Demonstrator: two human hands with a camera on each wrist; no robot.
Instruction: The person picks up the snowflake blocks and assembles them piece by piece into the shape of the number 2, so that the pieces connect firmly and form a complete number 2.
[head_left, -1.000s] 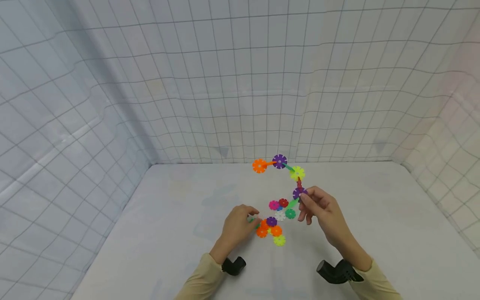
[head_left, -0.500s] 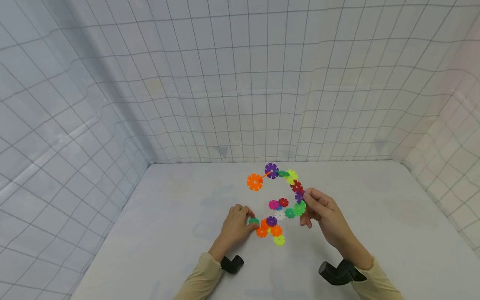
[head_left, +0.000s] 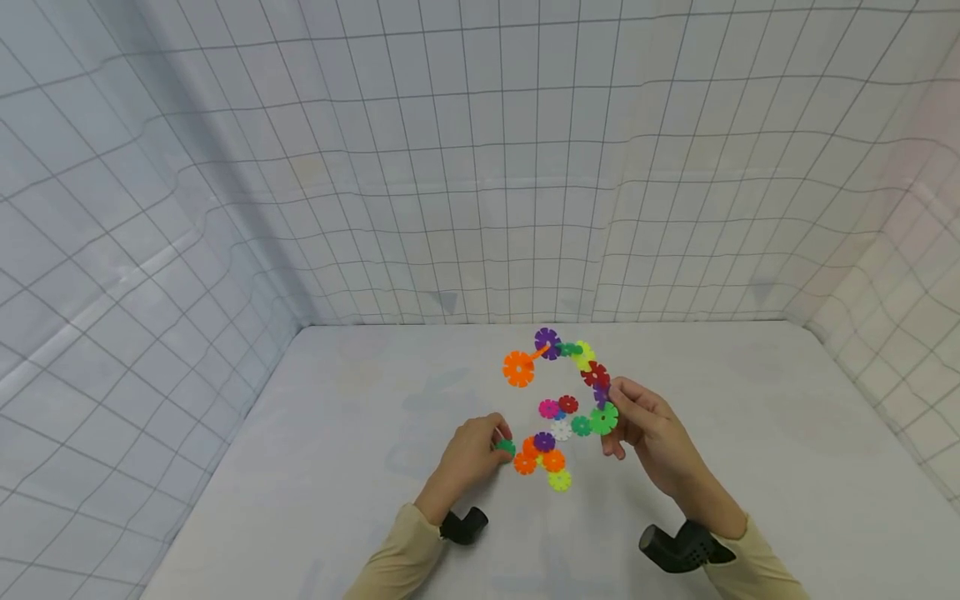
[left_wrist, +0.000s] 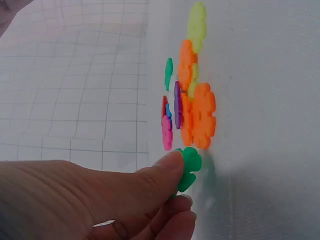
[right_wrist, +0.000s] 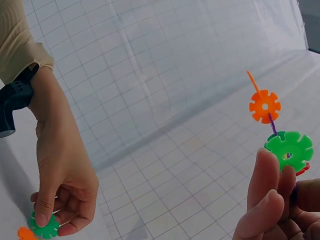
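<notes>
My left hand (head_left: pixel 471 452) pinches a green notched disc (left_wrist: pixel 190 167) between thumb and fingers, low over the table at the left side of a small pile of discs. In my right hand (head_left: pixel 654 429) is a curved chain of slotted flower discs, held up by a purple disc (head_left: pixel 602 395) near its lower end. A bright green disc (right_wrist: pixel 290 151) ends the chain there. From the grip it arcs up through red (head_left: pixel 595 374), yellow, green and purple (head_left: pixel 547 343) discs to an orange disc (head_left: pixel 518 368) at the far end.
Loose discs lie on the white table (head_left: pixel 337 475) between the hands: several orange (head_left: pixel 553 461), a purple (head_left: pixel 544 442), a yellow-green (head_left: pixel 559 480), a white (head_left: pixel 561 430), a pink (head_left: pixel 549 408) and others. Grid-patterned white sheeting (head_left: pixel 480 208) encloses the table's back and sides.
The chain has turned in my right hand; its far end has dropped and the bright green disc now faces the head camera. My left hand has picked at a green disc and now pinches it.
</notes>
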